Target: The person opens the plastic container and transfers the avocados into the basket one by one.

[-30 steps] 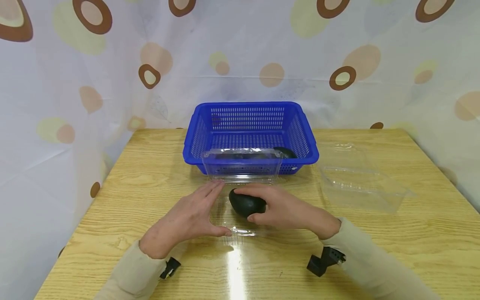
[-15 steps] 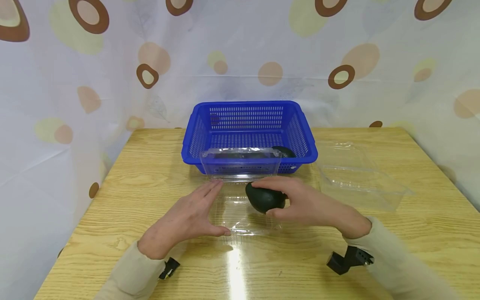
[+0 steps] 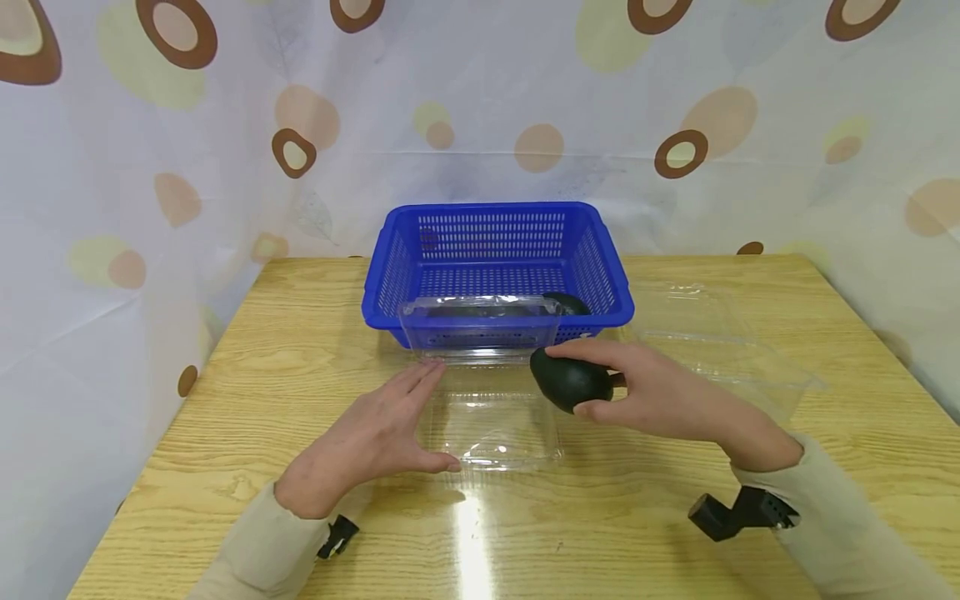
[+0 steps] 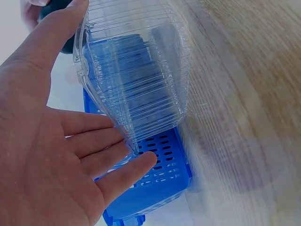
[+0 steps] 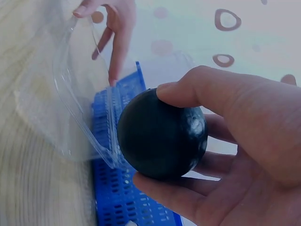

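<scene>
My right hand (image 3: pixel 660 396) grips a dark green avocado (image 3: pixel 572 382), thumb on one side and fingers on the other, above and right of a clear plastic clamshell box (image 3: pixel 495 429). In the right wrist view the avocado (image 5: pixel 157 136) shows end-on between thumb and fingers. My left hand (image 3: pixel 367 437) rests at the box's left side with fingers extended and spread from the thumb. The left wrist view shows that thumb and the fingertips at the rim of the clear box (image 4: pixel 136 80). The raised lid (image 3: pixel 480 329) stands against the basket front.
Behind the box stands a blue slotted basket (image 3: pixel 487 208). A dark avocado (image 3: pixel 567 304) lies in its front right corner; more dark shapes show dimly through the lid. Another opened clear box (image 3: pixel 697 354) sits at the right, partly behind my right arm. A patterned curtain (image 3: pixel 480 100) hangs behind.
My right hand has carried the avocado from inside the clear box up and to the right, out over its right edge. The left hand and the box have hardly moved.
</scene>
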Demonstrator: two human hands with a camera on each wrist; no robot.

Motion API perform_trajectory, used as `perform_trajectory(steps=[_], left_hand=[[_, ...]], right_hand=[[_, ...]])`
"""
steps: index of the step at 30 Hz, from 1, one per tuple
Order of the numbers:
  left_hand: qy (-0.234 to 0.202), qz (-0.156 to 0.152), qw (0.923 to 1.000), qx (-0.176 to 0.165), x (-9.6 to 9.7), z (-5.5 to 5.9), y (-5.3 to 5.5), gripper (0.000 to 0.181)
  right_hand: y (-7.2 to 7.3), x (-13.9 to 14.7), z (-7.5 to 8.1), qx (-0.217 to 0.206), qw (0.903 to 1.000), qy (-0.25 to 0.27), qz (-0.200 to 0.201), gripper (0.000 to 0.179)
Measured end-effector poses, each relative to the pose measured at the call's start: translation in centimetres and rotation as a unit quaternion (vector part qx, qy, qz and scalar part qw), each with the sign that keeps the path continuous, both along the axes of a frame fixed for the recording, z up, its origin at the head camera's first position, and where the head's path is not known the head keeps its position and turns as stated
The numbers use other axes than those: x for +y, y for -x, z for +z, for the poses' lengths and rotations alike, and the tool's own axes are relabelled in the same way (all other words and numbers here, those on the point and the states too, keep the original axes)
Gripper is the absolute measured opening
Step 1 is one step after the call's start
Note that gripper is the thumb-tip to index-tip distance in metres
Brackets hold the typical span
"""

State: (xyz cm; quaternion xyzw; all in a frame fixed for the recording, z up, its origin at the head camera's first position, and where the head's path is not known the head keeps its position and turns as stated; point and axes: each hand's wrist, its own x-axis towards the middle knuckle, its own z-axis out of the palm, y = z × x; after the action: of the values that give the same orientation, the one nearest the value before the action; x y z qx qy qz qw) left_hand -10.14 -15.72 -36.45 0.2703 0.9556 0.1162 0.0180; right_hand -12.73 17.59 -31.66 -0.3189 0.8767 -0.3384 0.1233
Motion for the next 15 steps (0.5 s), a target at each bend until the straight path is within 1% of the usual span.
perform_trajectory(steps=[3,7,9,15], left_hand=[[-0.002,-0.003,1.0,0.007,0.0,-0.1,0.0,0.118],[-0.004,-0.004,1.0,0.008,0.0,-0.1,0.0,0.118],[-0.004,-0.004,1.0,0.007,0.0,0.0,0.0,0.118],[-0.005,-0.003,1.0,0.007,0.0,-0.2,0.0,0.118]], right_hand=[[0.1,0.6,0.3,0.001,1.0,0.0,-0.005,0.058],[0.4,1.5,0.9,0.023,0.9997,-0.008,-0.009,0.058],[0.5,2.0,1.3,0.034,0.9992,-0.014,-0.013,0.058],[1.2,3.1,2.6,0.046,0.9981,-0.032,-0.028,0.058]])
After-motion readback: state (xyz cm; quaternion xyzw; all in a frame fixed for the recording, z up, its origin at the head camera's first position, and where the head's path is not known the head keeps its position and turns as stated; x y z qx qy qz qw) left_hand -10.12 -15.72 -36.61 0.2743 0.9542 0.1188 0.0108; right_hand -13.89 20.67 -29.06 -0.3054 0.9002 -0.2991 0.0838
